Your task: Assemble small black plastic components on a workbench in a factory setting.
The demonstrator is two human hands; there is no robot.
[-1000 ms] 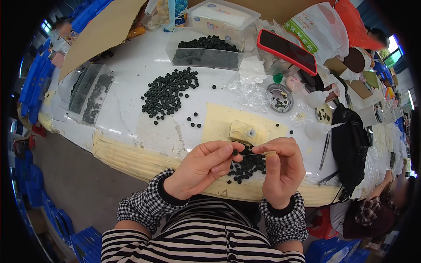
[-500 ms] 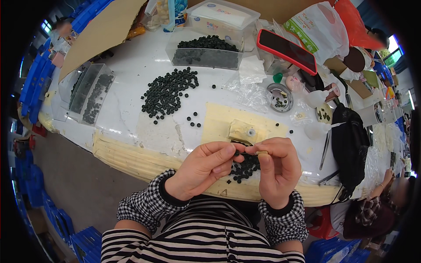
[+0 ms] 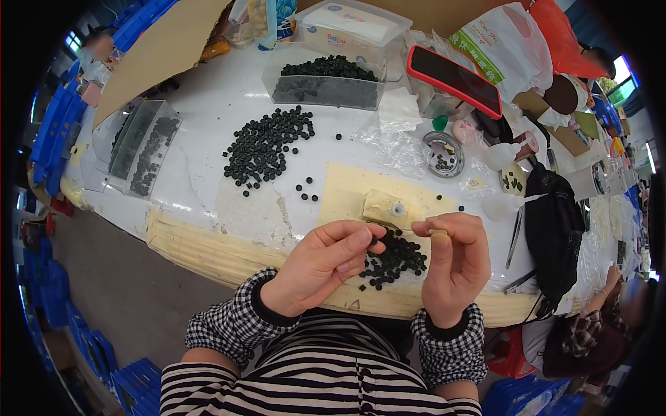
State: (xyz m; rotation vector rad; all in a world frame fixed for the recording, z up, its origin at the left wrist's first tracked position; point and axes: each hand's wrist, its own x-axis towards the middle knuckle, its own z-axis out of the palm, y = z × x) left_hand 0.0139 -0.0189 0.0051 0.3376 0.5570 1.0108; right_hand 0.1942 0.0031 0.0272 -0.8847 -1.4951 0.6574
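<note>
A small round black piece (image 3: pixel 375 240) is pinched between the thumb and fingers of my left hand (image 3: pixel 326 260). To its right, my right hand (image 3: pixel 454 267) grips a thin pin-like tool with a short tan end (image 3: pixel 438 232) between thumb and forefinger. Its fine shaft seems to point left toward the black piece, and the two are apart. Below and between both hands lies a pile of similar black pieces (image 3: pixel 395 261) near the table edge. Just beyond it sits a yellowish taped block (image 3: pixel 380 208) with a small round grey fitting on top.
A larger heap of black pieces (image 3: pixel 263 149) lies left of centre. Behind it stands a clear bin (image 3: pixel 329 97) of them; another divided clear bin (image 3: pixel 156 139) is at left. A red-edged phone (image 3: pixel 454 80), a round glass dish (image 3: pixel 442 154), tweezers (image 3: pixel 514 239) and a black bag (image 3: pixel 551 236) are rightward.
My right hand has moved right with the tool, away from the left hand, uncovering more of the pile. My left hand has stayed almost still.
</note>
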